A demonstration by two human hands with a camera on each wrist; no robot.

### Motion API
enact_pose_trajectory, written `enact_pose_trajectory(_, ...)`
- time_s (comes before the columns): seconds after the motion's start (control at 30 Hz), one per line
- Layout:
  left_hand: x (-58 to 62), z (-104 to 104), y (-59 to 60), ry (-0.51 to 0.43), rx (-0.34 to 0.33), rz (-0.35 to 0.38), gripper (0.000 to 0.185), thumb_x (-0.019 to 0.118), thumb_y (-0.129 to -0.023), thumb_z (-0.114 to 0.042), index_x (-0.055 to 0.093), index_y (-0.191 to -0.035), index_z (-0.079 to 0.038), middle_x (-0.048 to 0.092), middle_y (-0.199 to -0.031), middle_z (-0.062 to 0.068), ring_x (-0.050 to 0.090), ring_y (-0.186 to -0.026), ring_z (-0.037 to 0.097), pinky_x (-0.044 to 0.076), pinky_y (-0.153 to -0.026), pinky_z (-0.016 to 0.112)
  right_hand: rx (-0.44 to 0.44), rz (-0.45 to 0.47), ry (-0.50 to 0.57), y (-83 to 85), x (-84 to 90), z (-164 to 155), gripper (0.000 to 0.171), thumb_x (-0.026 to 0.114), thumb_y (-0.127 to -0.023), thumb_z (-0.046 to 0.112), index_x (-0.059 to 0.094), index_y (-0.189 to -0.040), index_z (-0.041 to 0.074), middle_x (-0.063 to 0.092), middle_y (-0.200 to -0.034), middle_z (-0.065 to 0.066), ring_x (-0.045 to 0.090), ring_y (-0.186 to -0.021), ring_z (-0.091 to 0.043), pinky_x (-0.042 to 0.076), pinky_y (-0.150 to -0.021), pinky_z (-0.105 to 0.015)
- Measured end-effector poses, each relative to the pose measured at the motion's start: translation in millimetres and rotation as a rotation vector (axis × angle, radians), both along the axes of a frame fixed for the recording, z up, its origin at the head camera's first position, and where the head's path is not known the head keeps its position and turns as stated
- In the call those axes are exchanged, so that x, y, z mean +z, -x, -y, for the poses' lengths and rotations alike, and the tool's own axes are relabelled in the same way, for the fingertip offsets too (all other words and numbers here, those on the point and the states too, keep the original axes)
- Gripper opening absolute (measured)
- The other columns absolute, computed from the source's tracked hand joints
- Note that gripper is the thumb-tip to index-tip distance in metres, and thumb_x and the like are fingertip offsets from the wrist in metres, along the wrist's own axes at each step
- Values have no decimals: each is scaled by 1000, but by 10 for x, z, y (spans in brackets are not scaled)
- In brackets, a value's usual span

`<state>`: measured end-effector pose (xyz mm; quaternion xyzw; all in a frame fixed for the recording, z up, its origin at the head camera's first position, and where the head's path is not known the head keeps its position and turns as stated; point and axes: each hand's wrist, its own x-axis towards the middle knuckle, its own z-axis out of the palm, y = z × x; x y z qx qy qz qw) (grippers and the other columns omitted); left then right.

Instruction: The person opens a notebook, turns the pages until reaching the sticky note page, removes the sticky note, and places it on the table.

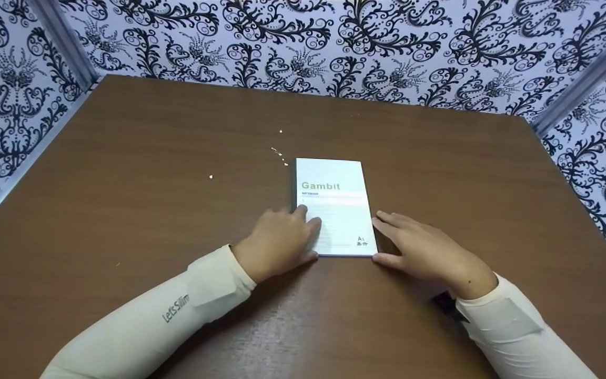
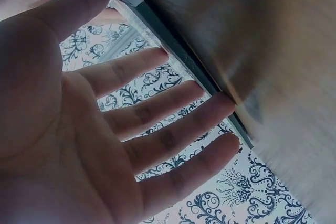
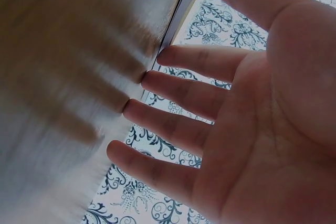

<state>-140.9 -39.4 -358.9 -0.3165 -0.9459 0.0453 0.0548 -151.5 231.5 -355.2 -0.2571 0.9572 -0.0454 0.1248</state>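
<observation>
While we are resting our left hand [image 1: 281, 239] and right hand [image 1: 423, 246], fingers spread flat, against the near edges of the notebook [image 1: 337, 206] lying mid-tabletop [image 1: 124, 158], uneven pressing is risking sliding or twisting it rather than steadying it.

Both arms reach forward in pale sleeves. The left hand [image 1: 279, 239] lies flat, palm down, fingers straight and a little spread. The right hand [image 1: 424, 247] lies flat too, fingers straight, near the left one.
</observation>
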Motion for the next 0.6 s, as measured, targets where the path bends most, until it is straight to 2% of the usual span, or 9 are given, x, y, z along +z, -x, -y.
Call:
enact_pose_trajectory(0.4, 11, 10, 11, 15, -8, 25, 42, 68, -89, -48, 63, -111, -13, 65, -100, 12, 67, -82, 32, 54, -62, 45, -7, 9, 0, 2, 21, -11, 74, 63, -96, 46, 39, -152, 4, 35, -160, -17, 35, -147, -40, 35, -113, -59)
enact_pose_trajectory(0.6, -20, 26, 17, -25, -48, -9, 39, 71, -88, -44, 63, -107, -11, 65, -94, 13, 66, -77, 31, 53, -58, 43, -14, 48, 27, 14, 7, -36, 77, 63, -96, 46, 35, -154, 4, 31, -162, -17, 31, -149, -39, 32, -115, -58)
